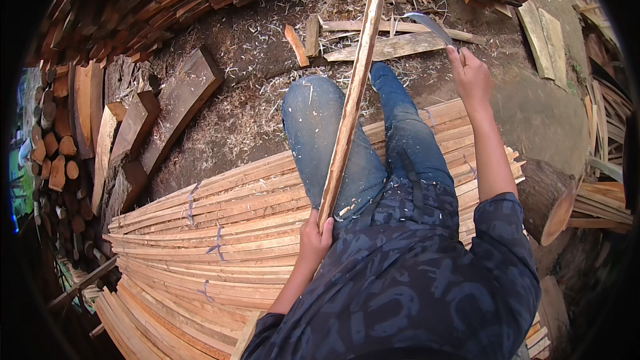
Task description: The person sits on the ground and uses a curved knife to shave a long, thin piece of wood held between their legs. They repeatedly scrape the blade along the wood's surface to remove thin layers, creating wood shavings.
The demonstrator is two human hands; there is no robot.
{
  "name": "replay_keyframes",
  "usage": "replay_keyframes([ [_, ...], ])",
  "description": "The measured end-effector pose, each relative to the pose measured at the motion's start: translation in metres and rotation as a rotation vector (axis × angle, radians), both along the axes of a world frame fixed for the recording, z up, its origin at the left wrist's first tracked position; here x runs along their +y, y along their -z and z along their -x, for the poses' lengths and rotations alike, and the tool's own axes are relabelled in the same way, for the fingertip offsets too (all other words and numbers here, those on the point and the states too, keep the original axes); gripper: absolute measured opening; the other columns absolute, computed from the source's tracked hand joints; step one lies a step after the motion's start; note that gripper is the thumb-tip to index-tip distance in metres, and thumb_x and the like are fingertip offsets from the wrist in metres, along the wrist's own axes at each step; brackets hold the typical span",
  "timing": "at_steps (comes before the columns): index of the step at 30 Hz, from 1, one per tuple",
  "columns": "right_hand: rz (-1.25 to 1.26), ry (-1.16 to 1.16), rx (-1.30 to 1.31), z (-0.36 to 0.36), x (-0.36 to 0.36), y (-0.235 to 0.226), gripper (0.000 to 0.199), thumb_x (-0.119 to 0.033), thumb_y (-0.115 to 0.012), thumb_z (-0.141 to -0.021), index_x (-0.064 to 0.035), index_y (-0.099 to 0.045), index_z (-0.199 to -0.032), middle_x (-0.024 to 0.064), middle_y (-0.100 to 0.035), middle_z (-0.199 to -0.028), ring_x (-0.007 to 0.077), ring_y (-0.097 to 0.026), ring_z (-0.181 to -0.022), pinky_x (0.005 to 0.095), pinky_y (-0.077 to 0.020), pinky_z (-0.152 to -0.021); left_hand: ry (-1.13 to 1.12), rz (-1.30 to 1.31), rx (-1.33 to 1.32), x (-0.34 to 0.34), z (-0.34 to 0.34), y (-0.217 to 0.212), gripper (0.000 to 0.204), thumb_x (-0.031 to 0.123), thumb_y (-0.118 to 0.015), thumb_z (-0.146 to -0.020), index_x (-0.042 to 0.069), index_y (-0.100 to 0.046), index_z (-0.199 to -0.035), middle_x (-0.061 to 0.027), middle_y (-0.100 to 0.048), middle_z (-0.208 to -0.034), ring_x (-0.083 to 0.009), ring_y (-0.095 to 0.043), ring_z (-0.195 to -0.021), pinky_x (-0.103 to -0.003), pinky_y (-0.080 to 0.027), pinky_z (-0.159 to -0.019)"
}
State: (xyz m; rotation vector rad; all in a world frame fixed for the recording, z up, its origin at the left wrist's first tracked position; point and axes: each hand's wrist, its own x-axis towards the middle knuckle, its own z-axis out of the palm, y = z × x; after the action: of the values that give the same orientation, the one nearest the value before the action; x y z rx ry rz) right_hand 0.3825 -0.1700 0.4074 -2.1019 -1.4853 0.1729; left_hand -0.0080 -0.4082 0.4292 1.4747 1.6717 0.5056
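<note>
A long, narrow wooden strip (352,103) slants across my thigh, from my lap up past the top of the view. My left hand (314,237) is closed around its near end. To the right and farther out, my right hand (471,80) grips a curved blade like a sickle (432,25); its handle is hidden in my fist. The blade points up and left, apart from the strip. Wood chips cling to my jeans (312,127).
I sit on tied bundles of sawn strips (253,207). Planks (393,47) and shavings lie on the ground ahead. Thick beams (180,103) and stacked logs (59,170) stand left, stacked timber (167,3) at the back. A log (547,203) lies close on the right.
</note>
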Motion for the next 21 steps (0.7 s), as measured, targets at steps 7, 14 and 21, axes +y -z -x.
replay_keyframes([
  [7,0.02,-0.292,0.326,0.092,-0.06,0.013,0.049,-0.045,-0.06,-0.09,-0.0045,-0.049,-0.065,0.0131,-0.049,-0.052,0.0332,-0.053,-0.051,0.0399,-0.0392,-0.048,-0.002,0.069,0.016,-0.002,0.002,0.004,0.021,0.016,-0.059,-0.089,-0.003,-0.051,-0.09,-0.0233,-0.054,-0.06,-0.0412,-0.058,-0.057,-0.043,-0.043,-0.052],
  [14,0.026,-0.46,0.56,0.106,-0.058,0.027,0.044,-0.043,-0.062,-0.089,-0.0027,-0.055,-0.074,0.0139,-0.05,-0.051,0.0337,-0.055,-0.05,0.0411,-0.0403,-0.048,0.023,-0.014,0.027,-0.006,0.004,0.011,0.024,0.017,-0.058,-0.089,-0.005,-0.052,-0.097,-0.0196,-0.051,-0.058,-0.0359,-0.055,-0.052,-0.041,-0.042,-0.051],
  [21,0.088,-0.513,0.499,0.098,-0.056,0.027,0.052,-0.048,-0.061,-0.089,-0.0027,-0.053,-0.064,0.0143,-0.05,-0.05,0.0335,-0.055,-0.049,0.0416,-0.0404,-0.047,-0.023,0.164,-0.124,-0.009,0.014,0.009,0.03,0.029,-0.046,-0.096,0.0,-0.049,-0.091,-0.0111,-0.05,-0.057,-0.0214,-0.051,-0.049,-0.033,-0.04,-0.048],
])
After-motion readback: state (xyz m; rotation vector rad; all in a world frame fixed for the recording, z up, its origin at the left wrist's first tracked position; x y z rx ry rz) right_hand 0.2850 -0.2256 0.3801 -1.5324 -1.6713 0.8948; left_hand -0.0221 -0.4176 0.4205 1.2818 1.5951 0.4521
